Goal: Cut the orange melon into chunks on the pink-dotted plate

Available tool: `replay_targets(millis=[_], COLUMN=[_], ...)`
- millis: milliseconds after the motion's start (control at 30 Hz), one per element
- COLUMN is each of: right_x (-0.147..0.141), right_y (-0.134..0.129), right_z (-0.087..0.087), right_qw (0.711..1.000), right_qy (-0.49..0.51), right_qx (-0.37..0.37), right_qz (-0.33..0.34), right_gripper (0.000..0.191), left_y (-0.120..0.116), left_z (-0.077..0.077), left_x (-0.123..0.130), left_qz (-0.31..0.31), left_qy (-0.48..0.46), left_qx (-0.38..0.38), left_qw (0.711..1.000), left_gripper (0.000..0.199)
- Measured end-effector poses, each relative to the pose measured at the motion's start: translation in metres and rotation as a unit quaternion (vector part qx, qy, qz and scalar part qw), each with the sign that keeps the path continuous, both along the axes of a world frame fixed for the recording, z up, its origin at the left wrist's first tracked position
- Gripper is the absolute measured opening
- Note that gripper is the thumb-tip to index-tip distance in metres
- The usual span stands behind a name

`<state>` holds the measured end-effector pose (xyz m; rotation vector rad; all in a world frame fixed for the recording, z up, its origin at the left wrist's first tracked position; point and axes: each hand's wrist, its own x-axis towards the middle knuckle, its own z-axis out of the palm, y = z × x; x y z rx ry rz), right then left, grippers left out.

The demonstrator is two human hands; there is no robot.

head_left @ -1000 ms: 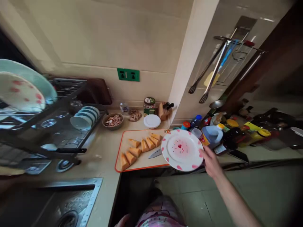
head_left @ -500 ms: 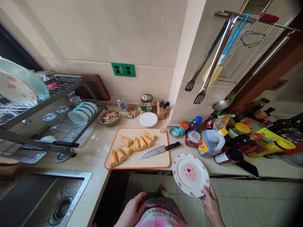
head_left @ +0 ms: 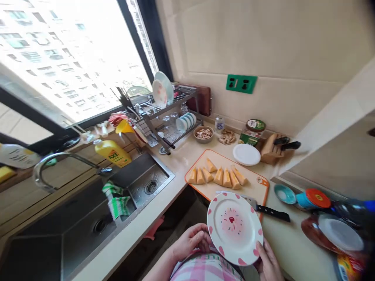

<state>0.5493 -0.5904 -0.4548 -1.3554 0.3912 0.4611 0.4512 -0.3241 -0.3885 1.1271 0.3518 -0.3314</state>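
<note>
My right hand [head_left: 268, 259] grips a white plate [head_left: 236, 249] by its lower right rim, thumb on top. The plate has pink marks around the rim and a small red heart in a pink centre. My left hand [head_left: 195, 242] is beside the plate's left edge, fingers loosely curled and holding nothing; whether it touches the rim I cannot tell. Beyond the plate lies an orange-edged cutting board [head_left: 205, 160] with several orange wedges [head_left: 227, 177], which look like pumpkin. A black-handled knife [head_left: 272, 212] lies across the board's right side, its blade partly hidden by the plate.
To the left is a sink [head_left: 164, 181] with a faucet [head_left: 67, 156] and a green-striped cloth [head_left: 117, 201]. A dish rack [head_left: 155, 111] stands in the corner. Behind the board are a bowl [head_left: 203, 134], ginger [head_left: 227, 136], a white dish [head_left: 246, 154] and a knife block [head_left: 271, 150]. Jars stand at right.
My view has swung left, bringing the sink and window in. The plate in my right hand has come left, in front of the board and close to my left hand.
</note>
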Motion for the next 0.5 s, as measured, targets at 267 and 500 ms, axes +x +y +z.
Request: replay_targets(millis=[267, 500], right_x=[0.007, -0.009], right_y=[0.173, 0.272], right_z=[0.031, 0.024], right_qw=[0.979, 0.950], right_qy=[0.006, 0.025], right_qx=[0.114, 0.115], right_qz=[0.168, 0.289], right_gripper=[0.053, 0.058], left_y=[0.070, 0.126], left_z=[-0.015, -0.035], left_x=[-0.049, -0.077], left_qz=[0.267, 0.454], left_qy=[0.060, 0.108], left_qx=[-0.050, -0.040], left_qw=[0.961, 0.884], left_gripper=[0.054, 0.076])
